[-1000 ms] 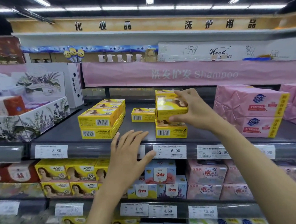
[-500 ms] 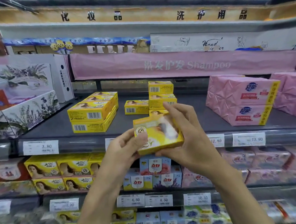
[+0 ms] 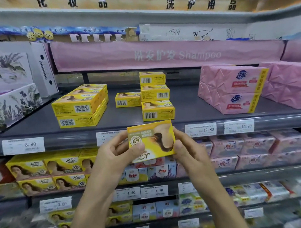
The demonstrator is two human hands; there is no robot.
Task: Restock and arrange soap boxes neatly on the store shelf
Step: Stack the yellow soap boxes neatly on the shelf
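Soap box (image 3: 150, 139): held tilted, face to camera, in front of the shelf (image 3: 188, 104) front edge | left hand (image 3: 113, 154): pinched its left side, thumb on the front | right hand (image 3: 186, 150): fingers curled round its right edge | on shelf: yellow stack (image 3: 79, 106) at left, single box (image 3: 128, 99), three boxes (image 3: 156, 96) just right of it.

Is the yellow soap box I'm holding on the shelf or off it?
Off it. The yellow soap box hangs before the shelf edge, gripped by left hand and right hand.
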